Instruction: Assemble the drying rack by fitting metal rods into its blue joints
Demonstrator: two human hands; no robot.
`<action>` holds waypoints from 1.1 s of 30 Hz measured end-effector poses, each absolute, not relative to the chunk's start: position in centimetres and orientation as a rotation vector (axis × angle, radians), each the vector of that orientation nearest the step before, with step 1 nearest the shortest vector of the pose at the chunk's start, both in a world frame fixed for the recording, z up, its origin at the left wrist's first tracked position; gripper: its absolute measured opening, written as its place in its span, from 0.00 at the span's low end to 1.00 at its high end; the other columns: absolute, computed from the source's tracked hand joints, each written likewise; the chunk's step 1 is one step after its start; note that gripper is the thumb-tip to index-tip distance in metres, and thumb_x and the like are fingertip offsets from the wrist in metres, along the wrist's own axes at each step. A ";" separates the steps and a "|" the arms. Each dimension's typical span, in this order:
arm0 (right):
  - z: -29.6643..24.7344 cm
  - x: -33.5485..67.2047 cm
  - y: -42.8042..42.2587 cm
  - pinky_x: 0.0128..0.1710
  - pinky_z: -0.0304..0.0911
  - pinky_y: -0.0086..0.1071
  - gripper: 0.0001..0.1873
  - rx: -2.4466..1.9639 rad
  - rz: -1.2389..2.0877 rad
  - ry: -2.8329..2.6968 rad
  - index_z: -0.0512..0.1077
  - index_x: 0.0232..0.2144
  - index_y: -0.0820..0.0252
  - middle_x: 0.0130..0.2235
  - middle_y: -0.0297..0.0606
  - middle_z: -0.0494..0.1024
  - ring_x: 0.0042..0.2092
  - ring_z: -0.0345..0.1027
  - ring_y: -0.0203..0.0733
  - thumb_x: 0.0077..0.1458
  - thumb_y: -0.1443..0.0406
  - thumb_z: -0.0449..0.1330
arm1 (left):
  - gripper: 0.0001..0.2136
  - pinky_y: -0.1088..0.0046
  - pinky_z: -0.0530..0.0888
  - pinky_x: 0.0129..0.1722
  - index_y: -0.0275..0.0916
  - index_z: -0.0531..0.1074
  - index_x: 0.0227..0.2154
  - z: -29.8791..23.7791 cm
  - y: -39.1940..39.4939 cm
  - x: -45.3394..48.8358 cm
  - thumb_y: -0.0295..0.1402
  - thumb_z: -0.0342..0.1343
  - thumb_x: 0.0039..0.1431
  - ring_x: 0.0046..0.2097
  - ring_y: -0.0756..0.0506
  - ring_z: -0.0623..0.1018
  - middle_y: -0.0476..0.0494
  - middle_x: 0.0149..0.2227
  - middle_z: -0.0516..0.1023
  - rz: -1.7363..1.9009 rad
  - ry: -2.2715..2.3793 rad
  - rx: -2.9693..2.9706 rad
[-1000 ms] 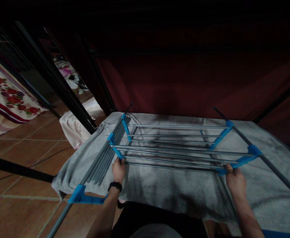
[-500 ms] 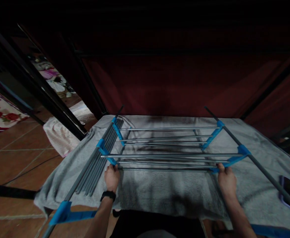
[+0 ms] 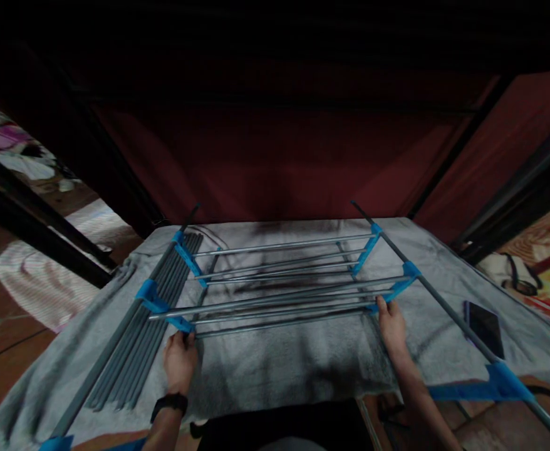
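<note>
The view swings right and a dark phone [image 3: 484, 326] comes fully into sight on the grey towel [image 3: 279, 363], while the floral cloth on the left drops out of frame. The grip hasn't changed through that swing: both hands stay on the drying rack [image 3: 279, 282], so the rack section remains under control, not released. The left hand [image 3: 180, 362], black watch [image 3: 168, 404] at the wrist, has its fingers [image 3: 183, 337] curled round the near blue bracket [image 3: 162, 307] at the left end of the bars. The right hand [image 3: 391, 326] clamps its fingers [image 3: 382, 305] on the matching blue bracket [image 3: 394, 289] at the right end. Between them the silver bars [image 3: 279, 316] run across, held just above the towel that covers the surface. Long grey side rails [image 3: 124, 326] stretch away on either side, and a bundle of spare grey rods [image 3: 136, 351] lies on the towel just left of the left hand. Behind stands a dark red curtain [image 3: 275, 156].
</note>
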State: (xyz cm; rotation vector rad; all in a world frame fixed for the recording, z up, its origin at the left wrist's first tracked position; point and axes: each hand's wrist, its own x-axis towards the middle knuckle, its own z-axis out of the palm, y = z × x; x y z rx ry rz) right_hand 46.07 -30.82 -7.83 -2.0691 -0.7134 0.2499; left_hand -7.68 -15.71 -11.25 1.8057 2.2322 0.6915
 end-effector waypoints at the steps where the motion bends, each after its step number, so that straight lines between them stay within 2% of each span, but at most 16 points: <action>1: -7.9 46.0 -30.8 0.50 0.64 0.44 0.33 -2.032 0.264 -0.705 0.71 0.42 0.61 0.44 0.54 0.80 0.49 0.72 0.57 0.60 0.39 0.46 | 0.09 0.63 0.73 0.43 0.39 0.72 0.35 -11.4 -15.6 -7.9 0.35 0.48 0.63 0.42 0.36 0.77 0.34 0.36 0.77 0.694 2.222 1.807; 4: -8.4 45.5 -30.9 0.58 0.62 0.46 0.32 -1.932 0.306 -0.685 0.70 0.48 0.63 0.52 0.55 0.78 0.55 0.70 0.56 0.61 0.43 0.47 | 0.08 0.62 0.73 0.43 0.40 0.71 0.34 -11.5 -15.5 -8.0 0.36 0.49 0.62 0.43 0.36 0.77 0.36 0.36 0.76 0.719 2.209 1.795; 7: -9.5 44.2 -32.0 0.62 0.61 0.47 0.33 -1.914 0.238 -0.598 0.65 0.57 0.66 0.60 0.59 0.72 0.61 0.66 0.57 0.63 0.47 0.46 | 0.07 0.61 0.73 0.44 0.41 0.70 0.33 -11.5 -15.5 -8.0 0.36 0.49 0.61 0.42 0.36 0.76 0.38 0.35 0.74 0.755 2.202 1.775; 10: -11.1 41.4 -33.7 0.60 0.63 0.51 0.28 -1.974 0.067 -0.545 0.65 0.57 0.62 0.57 0.57 0.72 0.59 0.67 0.58 0.64 0.50 0.47 | 0.07 0.59 0.73 0.44 0.41 0.70 0.32 -11.6 -15.4 -8.0 0.36 0.49 0.60 0.41 0.35 0.75 0.38 0.33 0.73 0.774 2.197 1.765; 12: -11.9 38.6 -34.5 0.58 0.65 0.53 0.21 -1.980 0.049 -0.753 0.70 0.51 0.57 0.52 0.53 0.75 0.56 0.69 0.59 0.65 0.54 0.46 | 0.07 0.59 0.74 0.44 0.41 0.70 0.33 -11.9 -15.2 -8.1 0.36 0.49 0.60 0.41 0.36 0.75 0.39 0.33 0.73 0.777 2.188 1.754; 14: -12.4 35.4 -34.3 0.57 0.66 0.53 0.19 -1.906 0.138 -1.118 0.74 0.46 0.56 0.49 0.49 0.77 0.55 0.70 0.59 0.65 0.60 0.45 | 0.05 0.59 0.74 0.45 0.41 0.69 0.33 -12.2 -15.1 -8.1 0.35 0.51 0.60 0.41 0.36 0.75 0.40 0.33 0.72 0.779 2.179 1.741; 19: -12.0 28.1 -29.6 0.62 0.63 0.51 0.25 -1.669 0.241 -1.773 0.74 0.55 0.54 0.59 0.43 0.75 0.60 0.67 0.53 0.61 0.72 0.49 | 0.02 0.60 0.73 0.47 0.42 0.68 0.35 -12.2 -15.7 -7.7 0.30 0.50 0.62 0.44 0.37 0.75 0.45 0.34 0.70 0.825 2.195 1.728; 25: -10.9 24.0 -24.3 0.61 0.62 0.53 0.26 -1.680 0.247 -2.087 0.73 0.58 0.53 0.56 0.46 0.78 0.57 0.70 0.55 0.62 0.74 0.51 | 0.09 0.64 0.73 0.50 0.37 0.71 0.40 -11.8 -16.7 -7.3 0.24 0.48 0.61 0.46 0.40 0.76 0.39 0.41 0.74 0.853 2.117 1.731; 30: -10.5 24.3 -23.2 0.65 0.60 0.45 0.28 -1.785 0.362 -2.298 0.72 0.61 0.53 0.62 0.44 0.74 0.63 0.67 0.50 0.63 0.75 0.51 | 0.12 0.64 0.73 0.51 0.36 0.72 0.43 -12.6 -16.7 -7.6 0.24 0.50 0.57 0.46 0.39 0.77 0.37 0.42 0.76 0.966 2.055 1.696; 33: -10.3 24.5 -23.2 0.67 0.58 0.43 0.28 -1.821 0.355 -2.353 0.70 0.63 0.53 0.66 0.43 0.71 0.66 0.64 0.48 0.65 0.74 0.50 | 0.11 0.63 0.74 0.49 0.37 0.74 0.41 -12.9 -16.5 -7.7 0.26 0.52 0.55 0.44 0.39 0.78 0.37 0.40 0.77 0.980 2.064 1.667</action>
